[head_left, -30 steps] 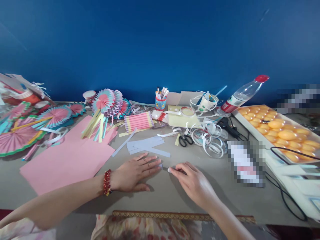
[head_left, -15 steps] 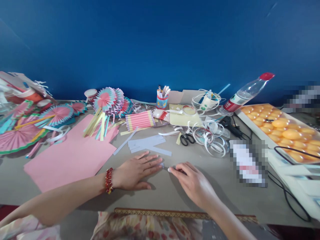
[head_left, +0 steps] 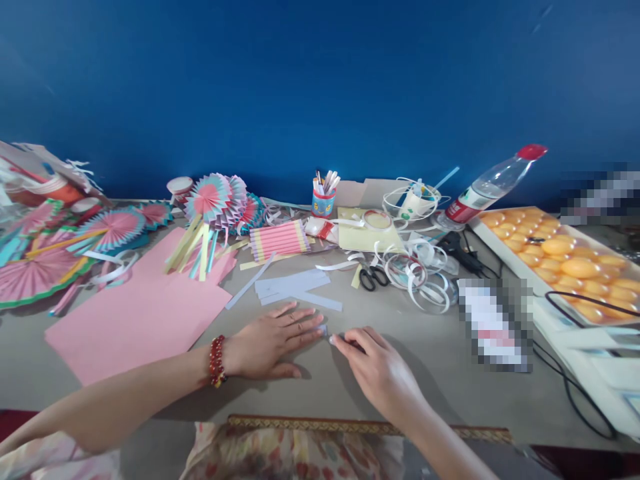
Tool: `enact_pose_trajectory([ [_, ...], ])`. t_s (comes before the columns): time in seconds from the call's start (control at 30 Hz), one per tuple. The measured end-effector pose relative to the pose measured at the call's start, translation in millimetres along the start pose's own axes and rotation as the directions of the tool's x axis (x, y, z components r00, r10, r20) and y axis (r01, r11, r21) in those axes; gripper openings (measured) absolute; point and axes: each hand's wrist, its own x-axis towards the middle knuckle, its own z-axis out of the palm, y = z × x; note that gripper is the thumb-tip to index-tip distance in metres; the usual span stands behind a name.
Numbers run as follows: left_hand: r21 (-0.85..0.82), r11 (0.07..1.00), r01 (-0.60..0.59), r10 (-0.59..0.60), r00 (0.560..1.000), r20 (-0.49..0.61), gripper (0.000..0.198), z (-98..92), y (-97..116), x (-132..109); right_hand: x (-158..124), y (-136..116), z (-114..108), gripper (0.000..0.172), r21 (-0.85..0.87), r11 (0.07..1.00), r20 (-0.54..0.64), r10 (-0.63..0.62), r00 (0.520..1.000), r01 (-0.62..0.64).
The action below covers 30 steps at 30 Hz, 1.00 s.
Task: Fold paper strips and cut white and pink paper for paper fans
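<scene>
My left hand (head_left: pixel 273 340) lies flat on the grey table (head_left: pixel 320 383), fingers stretched out, pressing down a small pale-blue paper piece (head_left: pixel 324 329) whose end shows at its fingertips. A red bead bracelet sits on that wrist. My right hand (head_left: pixel 377 370) rests just to the right, its fingers curled down with the fingertips pressed on the same paper piece. The two hands almost touch. Most of the paper is hidden under the fingers.
Pale-blue paper strips (head_left: pixel 293 288) lie behind the hands, a pink sheet (head_left: pixel 140 313) to the left. Paper fans (head_left: pixel 215 197), scissors (head_left: pixel 373 277), white paper rings (head_left: pixel 425 283), a pen cup (head_left: pixel 323 200), a bottle (head_left: pixel 487 183) and a tray of orange balls (head_left: pixel 565 257) crowd the back and right.
My right hand has slid slightly left, closing the gap to my left fingertips. The left hand stays flat in place.
</scene>
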Motion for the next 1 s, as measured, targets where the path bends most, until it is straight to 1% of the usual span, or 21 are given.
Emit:
enact_pose_trajectory([
  [0.13, -0.014, 1.000, 0.001, -0.002, 1.000, -0.019, 0.080, -1.3, 1, 0, -2, -2, 2, 0.036, 0.021, 1.000, -0.004, 0.006, 1.000, -0.006],
  [0.33, -0.053, 0.998, 0.025, -0.025, 1.000, 0.014, 0.082, 0.1, 1, 2, 4, -11, 8, 0.036, 0.027, 1.000, -0.021, 0.006, 1.000, -0.005],
  [0.43, -0.065, 0.998, 0.012, -0.011, 1.000, 0.014, 0.083, -3.5, 1, 1, 7, -14, 7, 0.035, 0.019, 1.000, -0.010, 0.008, 1.000, -0.008],
  [0.5, -0.073, 0.997, 0.015, -0.015, 1.000, -0.007, 0.082, -8.1, -1, -3, 8, -14, 6, 0.033, 0.009, 1.000, -0.003, 0.018, 1.000, -0.018],
  [0.6, -0.065, 0.997, 0.050, -0.052, 0.998, -0.022, 0.081, -12.3, -3, -14, 8, -14, 5, 0.032, -0.004, 1.000, -0.013, 0.023, 1.000, -0.023],
  [0.73, -0.035, 0.998, 0.043, -0.043, 0.999, 0.002, 0.082, -6.8, -5, -28, 7, -13, 6, 0.034, -0.006, 1.000, -0.022, 0.018, 1.000, -0.018],
  [0.87, -0.011, 0.999, 0.041, -0.041, 0.999, 0.013, 0.084, -1.1, -5, -31, 6, -14, 9, 0.032, -0.008, 1.000, -0.008, 0.023, 1.000, -0.023],
  [1.0, 0.005, 0.999, 0.035, -0.036, 0.999, 0.014, 0.084, -2.8, -5, -29, 7, -17, 11, 0.032, 0.005, 1.000, -0.002, 0.020, 1.000, -0.020],
])
